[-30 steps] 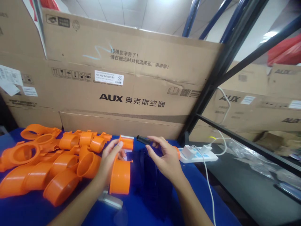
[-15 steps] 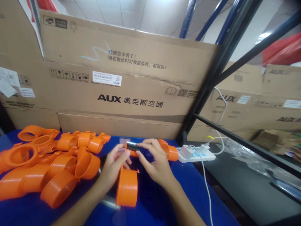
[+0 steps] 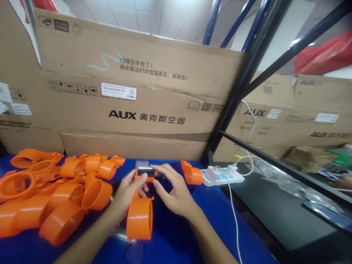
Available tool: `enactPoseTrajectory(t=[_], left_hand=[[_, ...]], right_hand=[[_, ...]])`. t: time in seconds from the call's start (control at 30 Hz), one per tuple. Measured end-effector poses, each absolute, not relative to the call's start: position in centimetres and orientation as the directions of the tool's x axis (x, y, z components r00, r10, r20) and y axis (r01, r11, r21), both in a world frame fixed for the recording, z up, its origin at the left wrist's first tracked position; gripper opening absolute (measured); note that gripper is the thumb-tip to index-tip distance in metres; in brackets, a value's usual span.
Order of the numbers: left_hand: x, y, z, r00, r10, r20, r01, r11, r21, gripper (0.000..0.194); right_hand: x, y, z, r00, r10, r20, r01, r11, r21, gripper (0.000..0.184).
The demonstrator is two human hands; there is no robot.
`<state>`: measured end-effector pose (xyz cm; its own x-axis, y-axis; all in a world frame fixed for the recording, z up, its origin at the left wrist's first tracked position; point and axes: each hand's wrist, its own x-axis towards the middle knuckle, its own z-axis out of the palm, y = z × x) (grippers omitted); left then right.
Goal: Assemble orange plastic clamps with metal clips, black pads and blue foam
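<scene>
Orange plastic pipe fitting (image 3: 139,216) gripped by left hand (image 3: 127,194); right hand (image 3: 172,190), fingers curled, pinches small black cylindrical insert (image 3: 145,171) atop it.

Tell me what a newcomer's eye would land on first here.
First, the heap of bright orange plastic pipe fittings on the blue table cover at left. Next, at centre, the left hand and right hand together hold one orange fitting, with a small black part at its top. Behind stands a big cardboard AUX box.
</scene>
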<state>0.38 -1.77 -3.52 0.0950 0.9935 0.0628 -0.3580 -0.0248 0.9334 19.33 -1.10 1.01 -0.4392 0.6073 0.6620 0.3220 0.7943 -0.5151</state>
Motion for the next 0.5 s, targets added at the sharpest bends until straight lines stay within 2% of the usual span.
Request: enactPoseTrajectory(t=[0.1,0.17,0.23,0.33,0.5], left_hand=[[0.2,-1.5,-3.5,0.061,0.998,-0.001,-0.394,0.024,0.919,0.043],[0.1,-1.5,-3.6,0.049,0.999,-0.021,-0.412,0.039,0.91,0.04],[0.1,-1.6,-3.5,0.064,0.998,-0.027,-0.423,0.052,0.905,0.037],[0.1,-1.8,-3.5,0.111,0.993,-0.028,-0.416,0.072,0.907,0.035],[0.2,-1.8,-3.4,0.144,0.989,-0.045,-0.407,0.101,0.908,0.039]], right_hand=[[20.8,-0.2,1.1,-0.306,0.687,0.659,0.395,0.721,-0.569,0.033],[22.0,0.9,1.0,-0.138,0.758,0.637,0.502,0.609,-0.615,0.031],[23.1,2.1,0.7,-0.03,0.831,0.556,0.616,0.453,-0.644,0.031],[24.0,3.7,-0.2,-0.015,0.9,0.435,0.697,0.322,-0.641,0.031],[23.3,5.4,-1.3,-0.086,0.938,0.336,0.757,0.281,-0.59,0.031]])
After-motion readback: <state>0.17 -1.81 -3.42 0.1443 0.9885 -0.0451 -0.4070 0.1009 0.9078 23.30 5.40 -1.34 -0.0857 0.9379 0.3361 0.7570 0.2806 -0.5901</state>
